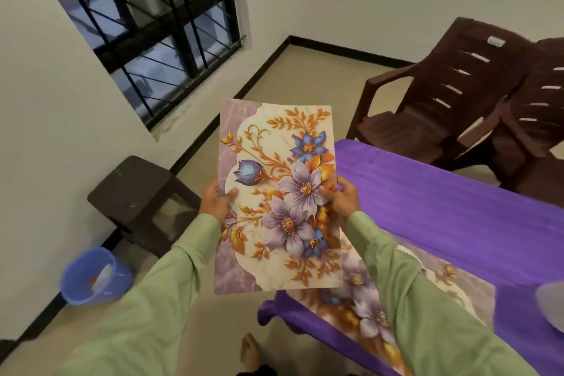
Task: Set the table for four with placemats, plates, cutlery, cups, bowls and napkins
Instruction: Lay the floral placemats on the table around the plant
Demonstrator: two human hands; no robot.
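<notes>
Both hands gripped a floral placemat [279, 195] at mid-frame, the left hand [215, 203] on its left long edge, the right hand [341, 197] on its right. Its long axis ran up-frame; the purple-clothed table [442, 217] lay right, nearer the right hand.

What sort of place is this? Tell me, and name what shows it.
Probably a plain dining room in a home: a purple-draped table, brown plastic armchairs drawn up beside it, and a barred window in a white wall.
</notes>
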